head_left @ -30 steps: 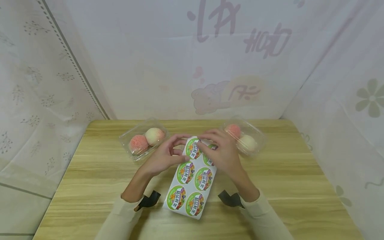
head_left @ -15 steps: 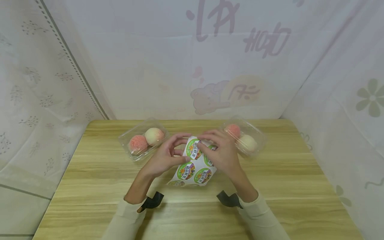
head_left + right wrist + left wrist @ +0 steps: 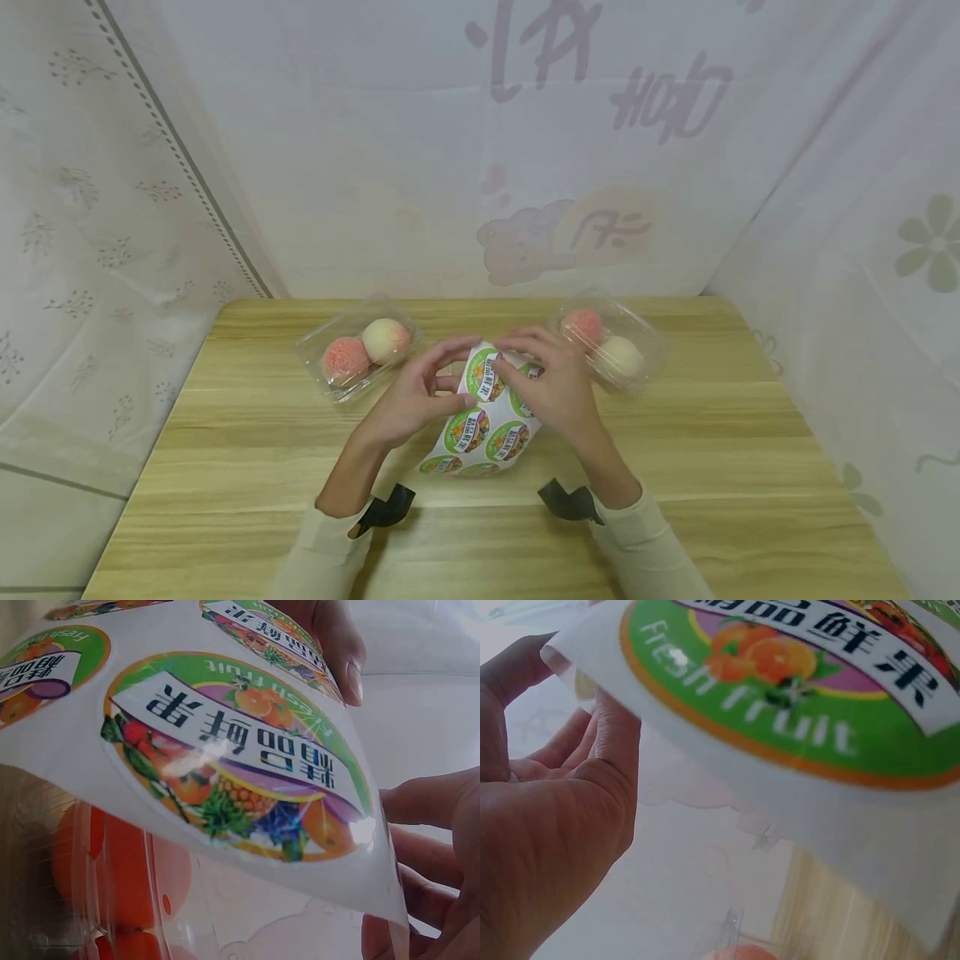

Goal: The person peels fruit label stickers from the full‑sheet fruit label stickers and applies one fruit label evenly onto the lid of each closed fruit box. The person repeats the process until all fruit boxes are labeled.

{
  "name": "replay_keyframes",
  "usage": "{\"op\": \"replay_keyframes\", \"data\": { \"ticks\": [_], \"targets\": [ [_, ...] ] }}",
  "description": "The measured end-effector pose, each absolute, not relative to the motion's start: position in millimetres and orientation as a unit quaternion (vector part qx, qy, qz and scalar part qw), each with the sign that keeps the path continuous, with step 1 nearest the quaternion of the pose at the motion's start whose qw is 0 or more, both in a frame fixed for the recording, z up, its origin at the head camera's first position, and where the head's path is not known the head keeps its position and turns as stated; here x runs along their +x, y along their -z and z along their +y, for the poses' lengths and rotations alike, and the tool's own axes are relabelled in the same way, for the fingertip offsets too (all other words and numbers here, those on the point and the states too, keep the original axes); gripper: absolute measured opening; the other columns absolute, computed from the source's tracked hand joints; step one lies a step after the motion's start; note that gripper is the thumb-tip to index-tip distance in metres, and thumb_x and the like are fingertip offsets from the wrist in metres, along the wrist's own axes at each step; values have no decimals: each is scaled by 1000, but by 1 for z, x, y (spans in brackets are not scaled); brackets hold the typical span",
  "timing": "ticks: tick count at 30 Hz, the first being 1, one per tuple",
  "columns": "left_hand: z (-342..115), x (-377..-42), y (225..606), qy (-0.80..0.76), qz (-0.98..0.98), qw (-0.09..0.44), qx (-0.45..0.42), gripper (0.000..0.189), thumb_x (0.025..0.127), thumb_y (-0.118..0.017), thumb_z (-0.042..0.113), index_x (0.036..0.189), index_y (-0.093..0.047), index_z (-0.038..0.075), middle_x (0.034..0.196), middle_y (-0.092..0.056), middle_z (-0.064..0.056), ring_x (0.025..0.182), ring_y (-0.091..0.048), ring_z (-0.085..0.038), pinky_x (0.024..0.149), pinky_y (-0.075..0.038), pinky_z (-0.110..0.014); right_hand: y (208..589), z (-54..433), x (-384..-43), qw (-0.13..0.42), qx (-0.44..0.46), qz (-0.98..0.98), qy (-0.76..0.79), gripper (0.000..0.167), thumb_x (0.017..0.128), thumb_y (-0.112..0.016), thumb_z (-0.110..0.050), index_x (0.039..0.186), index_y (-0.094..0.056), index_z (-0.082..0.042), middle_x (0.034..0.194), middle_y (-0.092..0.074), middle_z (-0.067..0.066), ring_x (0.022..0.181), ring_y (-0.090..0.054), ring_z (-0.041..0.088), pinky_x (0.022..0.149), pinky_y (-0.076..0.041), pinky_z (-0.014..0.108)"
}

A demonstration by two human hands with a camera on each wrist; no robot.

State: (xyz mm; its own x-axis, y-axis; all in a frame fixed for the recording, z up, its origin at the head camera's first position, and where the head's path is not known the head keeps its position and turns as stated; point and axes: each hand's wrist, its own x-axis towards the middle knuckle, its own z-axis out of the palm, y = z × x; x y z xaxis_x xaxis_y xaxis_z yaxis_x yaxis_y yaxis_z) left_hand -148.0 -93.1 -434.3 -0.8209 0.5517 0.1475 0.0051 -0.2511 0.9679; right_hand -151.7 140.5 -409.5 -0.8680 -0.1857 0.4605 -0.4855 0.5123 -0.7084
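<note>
In the head view, a white sheet of round fruit stickers [image 3: 480, 412] is held up over the table, its lower end curling under. The stickers are green-edged with printed fruit and dark lettering. My left hand [image 3: 416, 392] pinches the sheet's left edge, thumb in front and fingers behind. On the opposite side my right hand [image 3: 558, 387] grips the upper right part, thumb across the front and fingers at the top edge. From the left wrist, the bent sheet [image 3: 727, 769] covers much of the view beside the left hand [image 3: 555, 802]. Some right-hand fingers [image 3: 435, 855] show behind the sheet in the right wrist view.
At the back left of the wooden table [image 3: 247, 467] lies a clear plastic box [image 3: 341, 327] with a pink ball [image 3: 345, 360] and a cream ball [image 3: 386, 341]. A similar clear box [image 3: 643, 332] sits back right, beside the right hand. A printed curtain [image 3: 360, 183] hangs behind.
The sheet's lower end has curled under, where it earlier hung flat with three rows showing. In the last half second it has dropped slightly. Both hands keep nearly the same place and grip.
</note>
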Motion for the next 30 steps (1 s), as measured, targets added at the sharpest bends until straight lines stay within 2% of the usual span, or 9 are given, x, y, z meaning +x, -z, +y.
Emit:
{"op": "replay_keyframes", "data": {
  "ticks": [6, 12, 15, 30],
  "targets": [
    [-93, -148, 437, -753, 587, 178, 240, 77, 94, -70, -15, 164, -40, -4, 154, -53, -28, 107, -78, -23, 82, -66, -38, 415, 143, -153, 169, 201, -851, -454, 22, 88, -92, -9, 109, -86, -7, 113, -79, 5, 108, -72, 26, 77, -61, 36],
    [-92, -148, 441, -748, 592, 186, 235, 77, 94, -70, -14, 164, -41, -2, 153, -53, -27, 101, -76, -21, 81, -65, -35, 421, 145, -154, 168, 198, -852, -455, 23, 88, -93, -10, 110, -86, -8, 115, -79, 4, 115, -71, 27, 86, -63, 46],
    [-92, -148, 443, -746, 597, 189, 228, 77, 94, -71, -13, 164, -43, -1, 153, -54, -25, 99, -76, -20, 80, -65, -35, 423, 145, -154, 164, 195, -850, -460, 23, 88, -93, -9, 110, -86, -8, 116, -79, 5, 116, -71, 28, 86, -64, 49],
    [-90, -148, 443, -746, 599, 185, 227, 77, 94, -71, -13, 164, -43, -1, 152, -54, -25, 98, -76, -21, 81, -65, -35, 425, 144, -153, 155, 184, -851, -468, 20, 89, -92, -10, 108, -85, -9, 116, -79, 3, 115, -70, 23, 83, -64, 40]
  ]
}}
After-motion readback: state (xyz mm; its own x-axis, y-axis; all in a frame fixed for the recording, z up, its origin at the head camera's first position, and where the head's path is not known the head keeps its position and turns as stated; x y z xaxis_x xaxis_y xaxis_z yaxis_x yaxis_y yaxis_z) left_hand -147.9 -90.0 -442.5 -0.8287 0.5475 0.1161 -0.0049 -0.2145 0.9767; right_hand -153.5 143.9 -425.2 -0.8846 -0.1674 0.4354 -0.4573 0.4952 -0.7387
